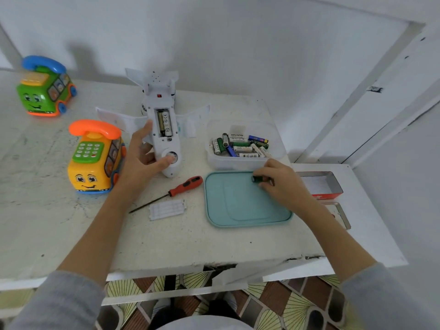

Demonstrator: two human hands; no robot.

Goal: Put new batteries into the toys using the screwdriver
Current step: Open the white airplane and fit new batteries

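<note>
A white toy plane lies belly-up on the table, its battery bay open with batteries inside. My left hand grips the plane's nose end, thumb on a round wheel part. My right hand pinches a green battery over the far corner of the teal lid. The red-handled screwdriver lies between my hands. Below it rests the white battery cover. A clear tub behind the lid holds several loose batteries.
A yellow phone-bus toy stands left of my left hand and a green one at the far left. An open metal tin and its lid lie at the right. The table's front edge is chipped.
</note>
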